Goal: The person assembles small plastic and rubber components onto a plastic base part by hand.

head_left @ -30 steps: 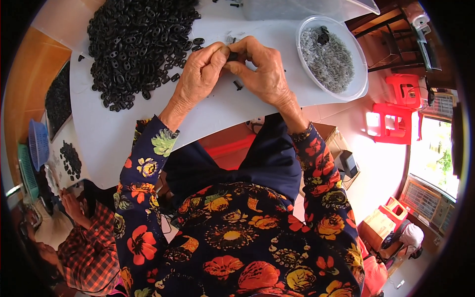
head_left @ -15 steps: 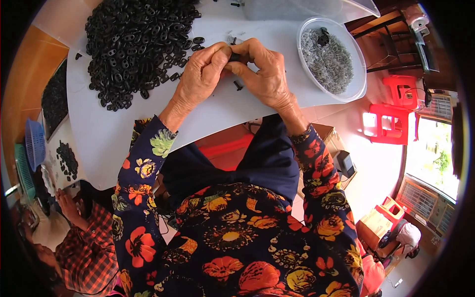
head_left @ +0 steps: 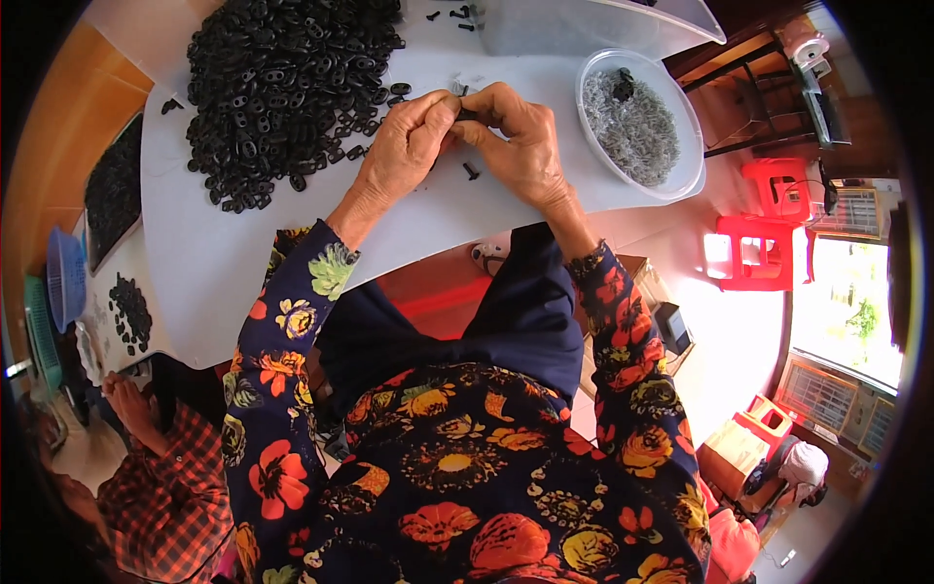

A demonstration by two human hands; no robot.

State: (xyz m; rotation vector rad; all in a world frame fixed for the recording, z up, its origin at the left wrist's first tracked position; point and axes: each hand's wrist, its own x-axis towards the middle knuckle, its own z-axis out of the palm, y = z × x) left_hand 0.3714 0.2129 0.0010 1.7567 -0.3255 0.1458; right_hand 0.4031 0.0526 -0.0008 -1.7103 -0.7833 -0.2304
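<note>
My left hand (head_left: 413, 136) and my right hand (head_left: 520, 146) meet over the table, fingertips pinched round a small black plastic piece (head_left: 468, 114). The fingers cover most of that piece, so its full shape is hidden. A large heap of black oval pieces with two holes (head_left: 282, 88) lies to the left of my left hand. Just below my fingers, one short black pin (head_left: 471, 171) rests on the table. Tiny clear pieces (head_left: 463, 82) lie just beyond my fingertips. To the right stands a round translucent bowl (head_left: 690, 122) filled with small clear pieces (head_left: 637, 146).
A clear plastic box (head_left: 574, 29) stands at the table's (head_left: 224, 282) far side, near several loose black pins (head_left: 457, 14). At lower left, a co-worker's hands (head_left: 131, 401) are beside a smaller heap of black parts (head_left: 129, 311) and a blue basket (head_left: 66, 282). Red stools (head_left: 759, 258) stand at right.
The view has shifted slightly, moving the table's contents in the picture. My hands stay together on the black piece, with a small change in finger position.
</note>
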